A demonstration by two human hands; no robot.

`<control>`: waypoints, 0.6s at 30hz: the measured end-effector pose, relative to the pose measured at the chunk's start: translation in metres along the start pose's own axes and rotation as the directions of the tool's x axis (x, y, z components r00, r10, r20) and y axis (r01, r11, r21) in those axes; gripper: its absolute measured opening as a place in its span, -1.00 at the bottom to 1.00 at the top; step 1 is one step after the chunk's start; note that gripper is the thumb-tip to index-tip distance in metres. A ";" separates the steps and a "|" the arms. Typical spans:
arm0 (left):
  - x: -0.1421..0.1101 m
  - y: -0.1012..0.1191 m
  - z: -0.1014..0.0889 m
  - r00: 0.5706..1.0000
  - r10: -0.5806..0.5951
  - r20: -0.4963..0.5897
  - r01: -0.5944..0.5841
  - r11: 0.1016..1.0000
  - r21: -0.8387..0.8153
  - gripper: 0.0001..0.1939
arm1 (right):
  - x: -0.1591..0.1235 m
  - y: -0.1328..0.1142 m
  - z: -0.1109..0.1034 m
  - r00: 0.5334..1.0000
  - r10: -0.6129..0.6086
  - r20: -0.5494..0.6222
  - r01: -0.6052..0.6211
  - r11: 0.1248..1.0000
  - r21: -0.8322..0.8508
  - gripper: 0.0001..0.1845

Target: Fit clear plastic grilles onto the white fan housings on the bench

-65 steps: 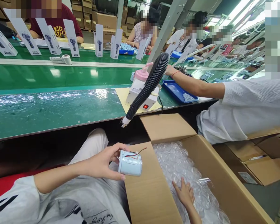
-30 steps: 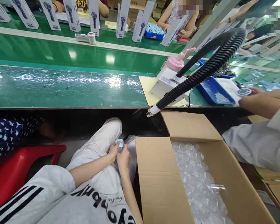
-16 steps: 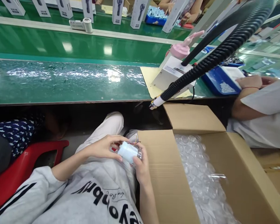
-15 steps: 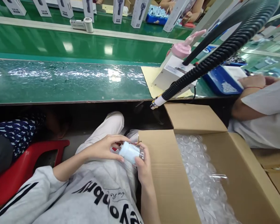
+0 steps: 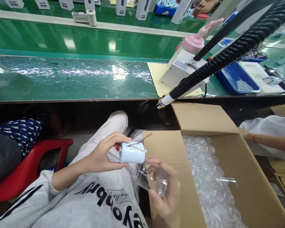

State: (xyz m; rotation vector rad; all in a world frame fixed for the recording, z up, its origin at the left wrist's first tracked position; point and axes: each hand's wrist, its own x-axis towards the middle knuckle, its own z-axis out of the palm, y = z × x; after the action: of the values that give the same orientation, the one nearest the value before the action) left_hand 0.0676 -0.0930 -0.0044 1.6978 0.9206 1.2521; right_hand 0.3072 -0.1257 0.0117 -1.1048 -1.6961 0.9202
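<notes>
My left hand [image 5: 107, 154] grips a light-blue cylindrical part [image 5: 134, 154] by its left end, thumb below and fingers above. Thin reddish wires stick out along its upper side. Just right of it, my right hand [image 5: 167, 186], blurred by motion, has its fingers and thumb round a clear plastic cup [image 5: 154, 179]. The cup's open end tilts up toward the blue part's right end. Both are over my lap, by the left flap of an open cardboard box [image 5: 249, 177]. Inside that box lie several clear plastic cups [image 5: 207, 177].
A black corrugated hose [image 5: 218, 61] with a metal tip hangs over the bench edge. Behind it stand a white machine [image 5: 184, 68] and a pink-lidded bottle [image 5: 193, 42]. A blue tray [image 5: 238, 77] sits to the right. A co-worker's arm [image 5: 270, 142] reaches in there. A red stool [image 5: 44, 158] is at left.
My right hand has drawn the clear cup off the blue part, to the right and down. Earlier my right hand was in the box of cups. My view has tilted lower.
</notes>
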 end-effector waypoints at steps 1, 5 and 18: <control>0.000 0.000 0.000 1.000 0.010 -0.003 -0.010 1.000 0.009 -0.40 | -0.002 -0.004 0.002 0.998 -0.035 0.054 0.037 0.998 -0.050 -0.52; 0.000 0.002 0.001 1.000 -0.001 0.003 0.001 0.998 -0.058 -0.40 | -0.003 -0.011 0.002 0.994 0.003 0.106 0.005 0.997 -0.074 -0.36; 0.007 0.014 0.025 0.940 -0.320 0.118 0.335 0.800 -0.498 -0.62 | 0.004 0.015 0.023 0.828 0.300 0.474 -0.492 0.794 0.357 -0.07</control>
State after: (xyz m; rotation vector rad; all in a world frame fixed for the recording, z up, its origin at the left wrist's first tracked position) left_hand 0.0943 -0.0973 0.0065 1.0759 0.7370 1.1061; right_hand 0.2890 -0.1197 -0.0085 -1.0033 -1.4277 1.8347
